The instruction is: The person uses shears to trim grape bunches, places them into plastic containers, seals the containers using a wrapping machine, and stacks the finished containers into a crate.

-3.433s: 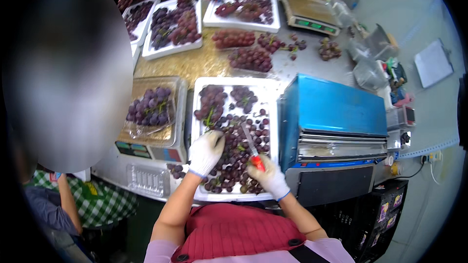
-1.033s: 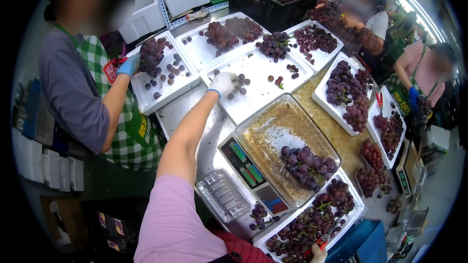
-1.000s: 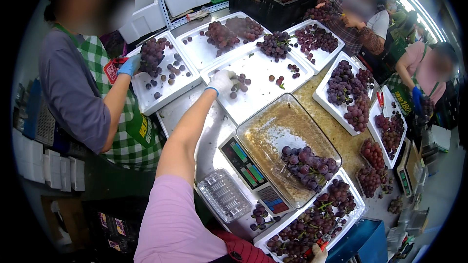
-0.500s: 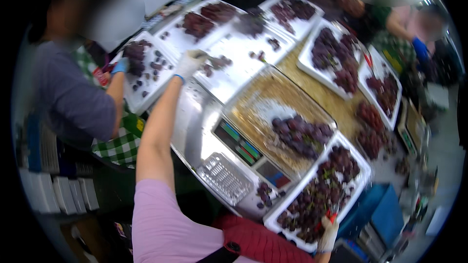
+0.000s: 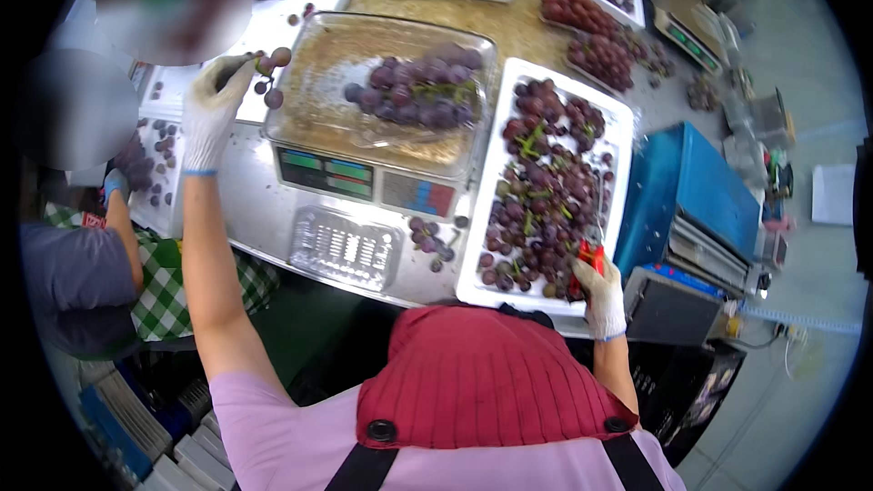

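Note:
My left hand (image 5: 216,107), in a white knit glove, pinches the stem of a small grape sprig (image 5: 275,98) in the air beside the left edge of the scale. My right hand (image 5: 600,298), gloved too, grips red-handled scissors (image 5: 591,256) at the near right corner of a white foam tray (image 5: 624,164). The blades point away from me over loose bunches of purple grapes (image 5: 536,209). On the scale's metal pan (image 5: 314,55) lies a large grape bunch (image 5: 418,91) in what looks like clear plastic.
An empty clear plastic clamshell (image 5: 346,247) and a small grape sprig (image 5: 431,242) lie before the scale display (image 5: 326,173). Blue binders (image 5: 687,191) stand right of the foam tray. Red grape bunches (image 5: 600,36) rest beyond it. At left is a co-worker's arm (image 5: 123,232).
My view has turned right and nearer. My left hand has come back from the far white tray to beside the scale with the grape sprig. My right hand still holds the scissors.

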### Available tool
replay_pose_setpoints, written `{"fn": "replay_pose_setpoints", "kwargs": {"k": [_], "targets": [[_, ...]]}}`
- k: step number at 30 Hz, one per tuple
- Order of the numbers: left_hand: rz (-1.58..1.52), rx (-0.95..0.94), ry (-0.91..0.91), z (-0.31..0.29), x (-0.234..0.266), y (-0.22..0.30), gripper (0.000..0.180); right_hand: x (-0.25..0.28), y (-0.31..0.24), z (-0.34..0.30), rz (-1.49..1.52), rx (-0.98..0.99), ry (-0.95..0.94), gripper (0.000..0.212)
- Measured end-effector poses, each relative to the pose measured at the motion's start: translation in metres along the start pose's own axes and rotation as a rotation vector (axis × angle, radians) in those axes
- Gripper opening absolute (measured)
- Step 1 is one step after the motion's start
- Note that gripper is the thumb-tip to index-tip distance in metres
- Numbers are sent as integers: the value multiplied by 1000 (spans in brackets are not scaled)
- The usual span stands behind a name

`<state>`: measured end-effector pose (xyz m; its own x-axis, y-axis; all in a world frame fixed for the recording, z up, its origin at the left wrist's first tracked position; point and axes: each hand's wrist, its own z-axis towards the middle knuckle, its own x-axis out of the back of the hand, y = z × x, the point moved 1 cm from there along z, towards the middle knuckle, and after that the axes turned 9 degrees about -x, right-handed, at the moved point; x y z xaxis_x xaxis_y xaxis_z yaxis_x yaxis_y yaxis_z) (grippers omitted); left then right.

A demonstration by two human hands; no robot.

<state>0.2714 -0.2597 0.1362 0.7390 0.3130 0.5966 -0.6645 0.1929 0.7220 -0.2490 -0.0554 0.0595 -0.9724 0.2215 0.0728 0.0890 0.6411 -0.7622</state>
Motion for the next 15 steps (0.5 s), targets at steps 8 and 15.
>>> {"fn": "replay_pose_setpoints", "kwargs": {"k": [8,15], "targets": [[-268,-68,-321,-106,-91,141,8,20,3,-14,123,-35,-79,27],[-36,-216,-485,-206,-190,174,7,43,18,-16,-27,-16,-157,24]]}}
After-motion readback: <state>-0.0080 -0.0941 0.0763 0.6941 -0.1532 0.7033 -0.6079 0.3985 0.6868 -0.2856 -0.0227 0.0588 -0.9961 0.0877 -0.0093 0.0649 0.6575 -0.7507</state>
